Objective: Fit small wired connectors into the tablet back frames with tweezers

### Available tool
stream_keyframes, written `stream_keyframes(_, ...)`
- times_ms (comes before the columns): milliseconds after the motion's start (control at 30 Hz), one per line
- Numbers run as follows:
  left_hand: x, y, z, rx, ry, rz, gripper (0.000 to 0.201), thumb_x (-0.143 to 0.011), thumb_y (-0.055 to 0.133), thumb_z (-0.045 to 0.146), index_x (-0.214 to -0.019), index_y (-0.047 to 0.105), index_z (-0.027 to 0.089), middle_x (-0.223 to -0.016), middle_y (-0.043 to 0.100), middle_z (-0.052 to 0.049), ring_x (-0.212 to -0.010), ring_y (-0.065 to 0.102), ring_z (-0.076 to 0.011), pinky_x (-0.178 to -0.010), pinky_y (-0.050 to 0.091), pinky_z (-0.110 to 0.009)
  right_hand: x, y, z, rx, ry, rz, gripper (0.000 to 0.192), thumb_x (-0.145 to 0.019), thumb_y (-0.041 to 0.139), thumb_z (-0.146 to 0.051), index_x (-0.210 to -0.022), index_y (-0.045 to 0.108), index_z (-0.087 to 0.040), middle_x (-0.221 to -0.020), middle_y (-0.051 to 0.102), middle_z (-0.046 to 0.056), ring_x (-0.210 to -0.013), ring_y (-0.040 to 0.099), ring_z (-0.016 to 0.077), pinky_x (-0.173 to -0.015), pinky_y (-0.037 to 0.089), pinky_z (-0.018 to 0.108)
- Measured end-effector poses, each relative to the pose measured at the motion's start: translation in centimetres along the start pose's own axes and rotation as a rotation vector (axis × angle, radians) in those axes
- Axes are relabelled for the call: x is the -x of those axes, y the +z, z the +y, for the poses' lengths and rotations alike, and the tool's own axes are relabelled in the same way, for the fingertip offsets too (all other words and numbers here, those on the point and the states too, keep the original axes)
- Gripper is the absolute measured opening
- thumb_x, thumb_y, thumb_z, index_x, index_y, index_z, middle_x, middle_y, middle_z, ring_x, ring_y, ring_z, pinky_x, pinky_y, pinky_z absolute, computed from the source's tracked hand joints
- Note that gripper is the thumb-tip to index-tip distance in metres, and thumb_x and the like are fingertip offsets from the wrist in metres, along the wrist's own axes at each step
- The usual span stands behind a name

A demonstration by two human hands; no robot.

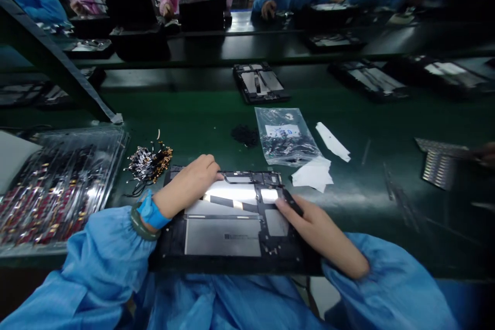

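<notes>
An opened tablet housing [286,247], black with silver panels inside, lies at the table's front edge before me. My left hand [195,178] reaches across its upper left part, fingers curled and pressed together near the far edge. Whatever the fingertips pinch there is hidden. My right hand [309,219] grips the housing's right side, thumb on top by a small silver panel; a dark piece shows between thumb and fingers. Just beyond the left wrist lies a heap of small cables [149,162] with silver and gold ends.
A clear tray [88,185] of parts stands at left. Further off are a zip bag [286,134], torn white paper [313,172], a white strip [332,142], black bits [244,135] and another housing [263,82]. A slanted post [58,56] rises left. Co-workers sit opposite.
</notes>
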State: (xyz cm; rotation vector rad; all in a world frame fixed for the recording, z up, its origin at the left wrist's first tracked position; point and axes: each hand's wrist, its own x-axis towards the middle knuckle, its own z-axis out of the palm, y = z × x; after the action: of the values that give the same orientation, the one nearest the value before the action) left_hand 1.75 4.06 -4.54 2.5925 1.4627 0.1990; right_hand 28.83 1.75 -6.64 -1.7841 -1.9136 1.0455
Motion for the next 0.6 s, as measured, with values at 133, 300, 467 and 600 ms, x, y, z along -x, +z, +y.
stream_keyframes(133,-0.3,-2.2,-0.9,0.17,-0.185,0.142,0.025,-0.093,0.043,0.035,-0.087,0.058,0.016,-0.088,0.057,-0.005,-0.08,0.054,-0.0177,-0.072,0.044,-0.031,0.8,0.0,0.6,-0.375,0.137,-0.12,0.05,-0.077,0.045,-0.071,-0.07,0.054,-0.022,-0.05,0.05,-0.002,-0.045,0.046,0.0142,-0.044,0.038,0.026)
stream_keyframes(300,0.6,-5.4,-2.6,0.752,-0.609,0.224,0.038,-0.075,0.061,0.054,-0.065,0.054,0.018,-0.054,0.047,0.003,-0.048,0.044,-0.011,-0.044,0.032,-0.023,2.1,-0.5,0.1,-0.719,0.131,-0.247,0.053,-0.07,0.055,-0.074,-0.077,0.058,-0.021,-0.046,0.04,-0.006,-0.037,0.027,0.0072,-0.038,0.027,0.022)
stream_keyframes(467,1.9,-6.8,-3.3,1.142,-0.649,0.257,0.04,-0.068,0.069,0.05,-0.059,0.048,0.017,-0.049,0.041,0.006,-0.043,0.037,-0.0066,-0.041,0.027,-0.019,2.3,-0.8,-0.6,-0.889,0.152,-0.247,0.057,-0.07,0.05,-0.077,-0.095,0.065,-0.027,-0.06,0.058,0.001,-0.043,0.047,0.0136,-0.037,0.036,0.024)
stream_keyframes(600,2.3,-6.6,-3.1,1.156,-0.65,0.326,0.041,-0.065,0.072,0.049,-0.058,0.05,0.016,-0.053,0.042,0.005,-0.047,0.038,-0.0057,-0.043,0.029,-0.018,1.5,-0.1,-0.3,-0.68,-0.068,-0.11,0.059,-0.084,0.028,-0.071,-0.091,0.068,-0.027,-0.057,0.058,0.002,-0.036,0.043,0.0139,-0.034,0.036,0.026)
